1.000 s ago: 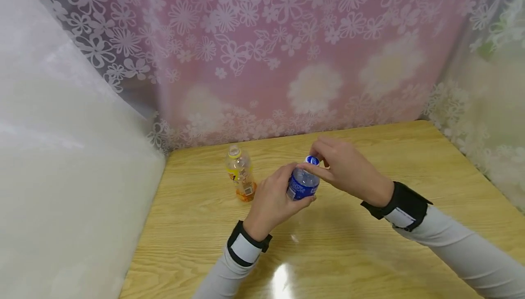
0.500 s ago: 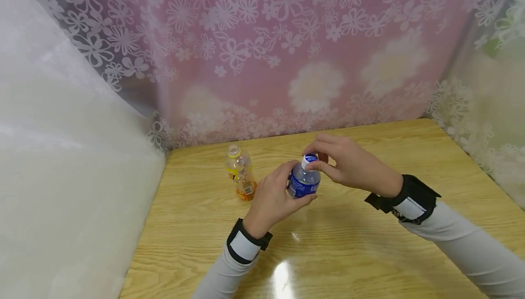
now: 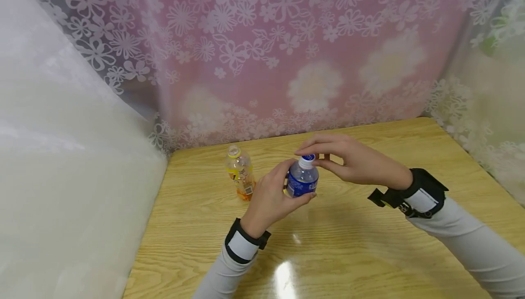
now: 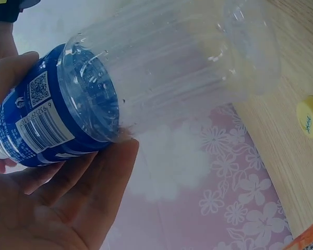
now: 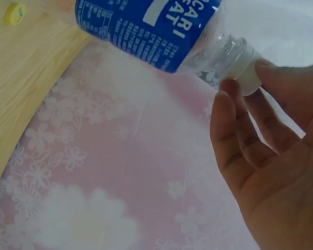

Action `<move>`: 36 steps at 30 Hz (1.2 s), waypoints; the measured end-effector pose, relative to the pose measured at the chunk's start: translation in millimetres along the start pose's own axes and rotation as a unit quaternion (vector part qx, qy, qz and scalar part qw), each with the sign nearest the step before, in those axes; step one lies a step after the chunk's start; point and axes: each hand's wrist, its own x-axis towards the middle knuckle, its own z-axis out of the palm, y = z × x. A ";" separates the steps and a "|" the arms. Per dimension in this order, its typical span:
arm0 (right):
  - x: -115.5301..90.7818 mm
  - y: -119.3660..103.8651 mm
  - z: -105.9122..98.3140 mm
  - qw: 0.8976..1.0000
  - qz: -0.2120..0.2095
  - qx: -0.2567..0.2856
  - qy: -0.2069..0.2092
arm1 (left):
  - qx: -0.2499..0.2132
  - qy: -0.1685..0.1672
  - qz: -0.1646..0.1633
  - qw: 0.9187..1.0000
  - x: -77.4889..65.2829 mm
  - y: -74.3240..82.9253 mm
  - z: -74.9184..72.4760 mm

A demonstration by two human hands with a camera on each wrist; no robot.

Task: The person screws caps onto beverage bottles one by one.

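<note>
A clear plastic bottle [image 3: 302,184] with a blue label is held upright by my left hand [image 3: 270,196], the thumb on its near side and the fingers along the far side. In the left wrist view the ribbed clear lower part of this bottle [image 4: 161,62] extends below the label. My right hand [image 3: 346,157] pinches the white bottle cap [image 5: 248,78] with its blue top between thumb and fingertips. The cap sits on the bottle's neck. Left of the left hand stands a clear bottle [image 3: 243,181] with yellow and orange markings and an uncapped mouth.
On the wooden table [image 3: 193,244] lies a yellow cap [image 4: 310,115], hidden in the head view. Behind the table hangs a pink flowered curtain [image 3: 246,85]. A whitish sheet [image 3: 74,176] closes off the left side, and another flowered sheet [image 3: 492,121] the right.
My right hand has turned about the cap, its fingers swinging left over the top while its wrist moved right and slightly up. The left hand keeps its grip, with the bottle shifted slightly.
</note>
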 end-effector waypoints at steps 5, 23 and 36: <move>3.9 3.6 3.6 0.999 -0.026 -0.028 0.016 | -0.002 0.001 0.000 1.000 -1.1 -1.7 -0.7; -16.4 7.7 8.8 0.998 0.035 0.050 0.013 | -0.183 -0.008 -0.072 0.980 -36.2 5.6 -60.3; -47.7 47.1 32.0 0.994 0.104 0.043 -0.003 | -0.008 0.263 -0.246 0.933 -6.8 -176.3 -159.7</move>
